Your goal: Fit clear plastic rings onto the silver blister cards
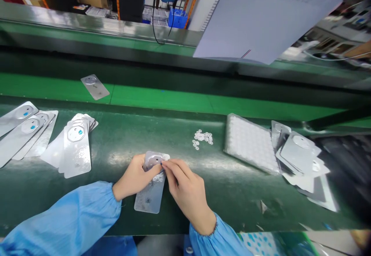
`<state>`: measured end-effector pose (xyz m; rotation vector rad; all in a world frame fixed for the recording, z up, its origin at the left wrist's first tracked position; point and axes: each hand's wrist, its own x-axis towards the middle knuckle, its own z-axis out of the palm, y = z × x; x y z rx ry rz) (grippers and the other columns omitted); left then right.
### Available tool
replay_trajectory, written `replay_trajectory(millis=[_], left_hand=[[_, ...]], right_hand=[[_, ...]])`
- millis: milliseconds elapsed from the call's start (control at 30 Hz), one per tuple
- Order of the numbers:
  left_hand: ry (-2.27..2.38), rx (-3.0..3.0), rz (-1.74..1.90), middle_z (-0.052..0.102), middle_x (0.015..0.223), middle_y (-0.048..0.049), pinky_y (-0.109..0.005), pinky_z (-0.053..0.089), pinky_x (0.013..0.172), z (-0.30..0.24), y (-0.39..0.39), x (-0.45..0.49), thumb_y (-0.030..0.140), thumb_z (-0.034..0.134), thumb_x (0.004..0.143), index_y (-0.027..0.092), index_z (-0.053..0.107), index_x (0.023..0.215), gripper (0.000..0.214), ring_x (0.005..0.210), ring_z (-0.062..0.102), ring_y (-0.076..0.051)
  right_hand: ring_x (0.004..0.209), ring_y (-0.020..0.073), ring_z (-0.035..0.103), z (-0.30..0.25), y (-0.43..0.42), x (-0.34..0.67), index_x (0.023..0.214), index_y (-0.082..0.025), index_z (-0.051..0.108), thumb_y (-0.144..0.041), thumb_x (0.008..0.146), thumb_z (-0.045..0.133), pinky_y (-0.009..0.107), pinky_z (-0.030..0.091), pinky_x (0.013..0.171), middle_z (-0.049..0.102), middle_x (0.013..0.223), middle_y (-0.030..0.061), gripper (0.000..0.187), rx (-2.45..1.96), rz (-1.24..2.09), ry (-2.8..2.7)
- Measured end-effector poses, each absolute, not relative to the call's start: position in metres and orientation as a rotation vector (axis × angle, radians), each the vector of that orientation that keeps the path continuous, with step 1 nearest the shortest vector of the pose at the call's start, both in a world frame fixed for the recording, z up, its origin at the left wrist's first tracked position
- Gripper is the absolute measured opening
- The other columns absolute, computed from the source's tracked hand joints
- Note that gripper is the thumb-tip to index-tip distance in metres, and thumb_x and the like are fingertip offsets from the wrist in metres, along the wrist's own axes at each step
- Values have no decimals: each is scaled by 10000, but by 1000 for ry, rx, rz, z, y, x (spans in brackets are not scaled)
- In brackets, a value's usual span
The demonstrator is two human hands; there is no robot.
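My left hand (135,178) grips a thin silvery rectangular plate (148,198) near its upper end, thumb across the front. The plate has a raised rounded area with a small dark hole at the top. My right hand (188,190) is closed, its thumb and fingertips pinched together against the plate's right edge beside my left thumb. Whatever those fingertips hold is too small or hidden to make out. Beyond my hands lies a loose group of small whitish discs (202,136).
Overlapping plates with blue marks form two piles, one at far left (31,132) and one nearer (77,151). A clear-edged tray of white pieces (251,142) sits right, beside more plates (300,153). One plate (95,87) rests on the green strip behind. A white panel (249,20) overhangs.
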<state>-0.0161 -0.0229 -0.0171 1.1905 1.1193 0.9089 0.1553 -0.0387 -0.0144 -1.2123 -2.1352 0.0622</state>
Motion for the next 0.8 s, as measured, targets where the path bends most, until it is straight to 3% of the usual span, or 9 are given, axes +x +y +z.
replay_trajectory(millis=[333,500,667,800], left_hand=[[1120,1076,854,390,586,30,-266,272,527,-18,-22,-18,473,537,887,188,466,593,416,587,360,-123],[1113,986,896,492,633,17,-259,331,552,-20,-21,-19,440,580,865,176,540,646,346,623,432,-139],[1186,863,967,603,694,-8,-268,404,627,-24,-18,-19,414,642,805,158,626,674,288,699,526,-169],[1119,756,939,685,739,-38,-278,441,651,-27,-18,-19,436,667,810,141,698,752,302,718,599,-193]], right_hand=[[633,128,665,-11,-34,157,1032,-183,624,-206,1084,452,255,447,496,721,951,55,180,-1217,36,-2256],[719,157,669,-17,-32,157,1063,-195,582,-180,1089,388,252,472,523,678,982,77,196,-1196,174,-2273],[828,185,640,-22,-31,156,991,-217,577,-186,1067,426,286,540,696,623,926,60,172,-1104,555,-1985],[687,147,550,-23,-36,165,923,-211,575,-253,1050,504,250,479,570,552,865,32,152,-1210,822,-1626]])
